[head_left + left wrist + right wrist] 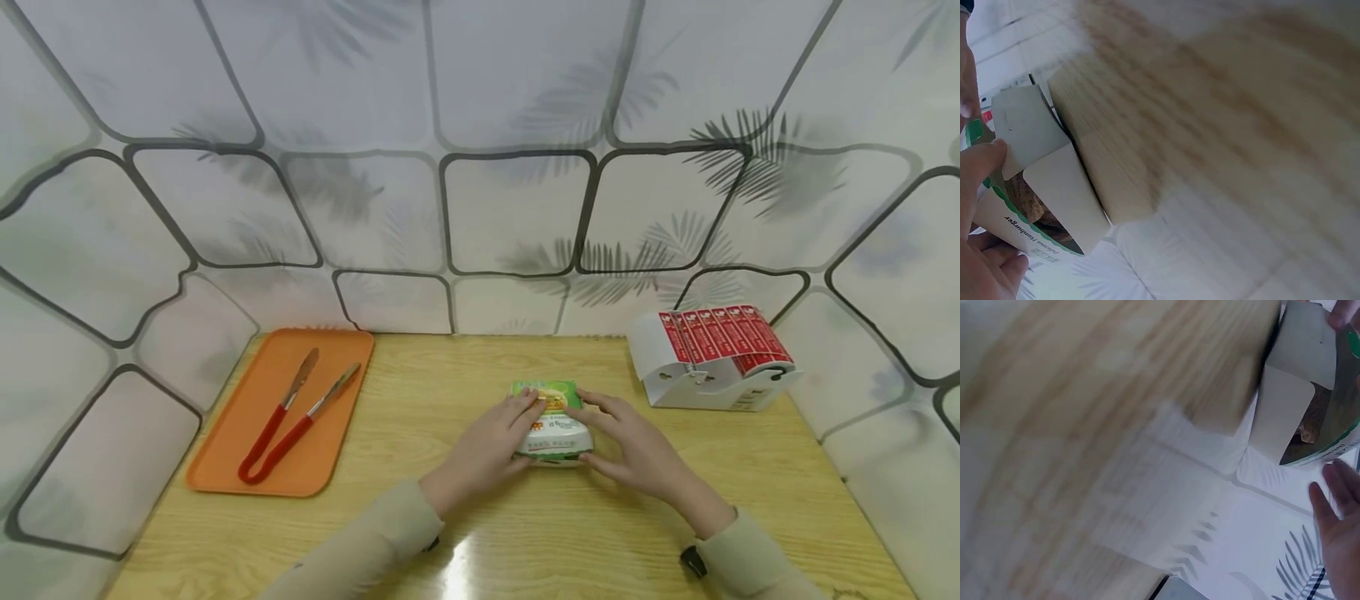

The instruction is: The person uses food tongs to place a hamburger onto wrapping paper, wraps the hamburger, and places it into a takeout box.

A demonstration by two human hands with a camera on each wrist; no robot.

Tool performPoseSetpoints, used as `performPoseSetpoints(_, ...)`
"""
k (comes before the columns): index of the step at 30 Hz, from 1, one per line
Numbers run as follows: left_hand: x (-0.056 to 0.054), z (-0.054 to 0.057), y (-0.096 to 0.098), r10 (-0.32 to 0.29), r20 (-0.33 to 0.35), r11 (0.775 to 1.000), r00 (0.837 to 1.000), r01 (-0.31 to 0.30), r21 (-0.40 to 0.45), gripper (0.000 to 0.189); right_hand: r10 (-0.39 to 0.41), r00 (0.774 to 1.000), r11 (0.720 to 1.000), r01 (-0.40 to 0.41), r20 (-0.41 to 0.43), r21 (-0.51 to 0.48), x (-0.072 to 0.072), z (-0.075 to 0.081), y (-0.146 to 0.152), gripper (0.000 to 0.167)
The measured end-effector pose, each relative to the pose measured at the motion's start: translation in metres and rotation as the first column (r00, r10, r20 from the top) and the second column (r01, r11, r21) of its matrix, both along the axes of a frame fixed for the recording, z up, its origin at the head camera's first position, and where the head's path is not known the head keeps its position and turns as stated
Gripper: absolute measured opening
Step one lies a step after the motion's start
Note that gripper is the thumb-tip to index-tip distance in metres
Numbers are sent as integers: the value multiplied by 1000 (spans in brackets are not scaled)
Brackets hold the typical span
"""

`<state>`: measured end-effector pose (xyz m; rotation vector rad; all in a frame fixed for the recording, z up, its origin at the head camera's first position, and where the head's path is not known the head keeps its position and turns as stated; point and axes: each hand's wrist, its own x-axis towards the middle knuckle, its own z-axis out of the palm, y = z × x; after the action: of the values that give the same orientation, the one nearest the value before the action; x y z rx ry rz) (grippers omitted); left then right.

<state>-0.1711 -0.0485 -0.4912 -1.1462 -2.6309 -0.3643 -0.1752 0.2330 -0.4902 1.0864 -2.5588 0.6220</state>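
A green-and-white hamburger box point(555, 433) stands on the wooden table, its near end gaping with pale flaps sticking out. Inside, brown printed paper point(1029, 200) shows; what it wraps is hidden. The left hand point(491, 437) grips the box's left side, thumb on a flap and fingers bent along the printed wall. At the right side is the right hand point(633, 442), fingers spread and fairly straight. Its thumb touches the near flap and its index finger reaches over the top. In the right wrist view, some fingers point(1341, 494) of that hand are apart from the wall.
On the left lies an orange tray point(210, 450) bearing red-handled metal tongs point(300, 417). A white holder point(690, 392) with a strip of red-and-white packets or labels point(723, 333) stands at the back right. Patterned white walls point(517, 217) enclose the table point(420, 400) at the back and sides.
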Motion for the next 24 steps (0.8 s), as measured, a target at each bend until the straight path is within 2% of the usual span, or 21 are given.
performPoseSetpoints(3, 0, -1, 1, 3, -58, 998, 998, -6, -60, 77, 39, 995, 999, -36, -93, 34, -2, -4, 1, 77)
performPoseSetpoints(8, 0, -2, 4, -6, -143, 986, 990, -18, -165, 73, 103, 973, 993, -89, -209, 74, -3, -8, 0, 78)
performPoseSetpoints(11, 0, -4, 5, -40, -247, 971, 968, -20, -236, 74, 120, 957, 990, -97, -264, 99, -4, -9, -1, 77)
performPoseSetpoints(14, 0, -5, 5, -74, -303, 956, 950, -19, -292, 76, 130, 947, 988, -97, -293, 122, -4, -11, -1, 77)
performPoseSetpoints(16, 0, -5, 4, -81, -295, 956, 952, -9, -293, 78, 135, 943, 987, -100, -303, 127, -5, -12, -1, 77)
performPoseSetpoints(20, -1, -7, 0, -76, -200, 974, 977, 30, -223, 75, 146, 939, 986, -112, -311, 126, -6, -13, -2, 77)
performPoseSetpoints(24, -1, -6, -4, -78, -133, 985, 988, 56, -166, 72, 151, 946, 985, -119, -285, 128, -6, -13, -3, 76)
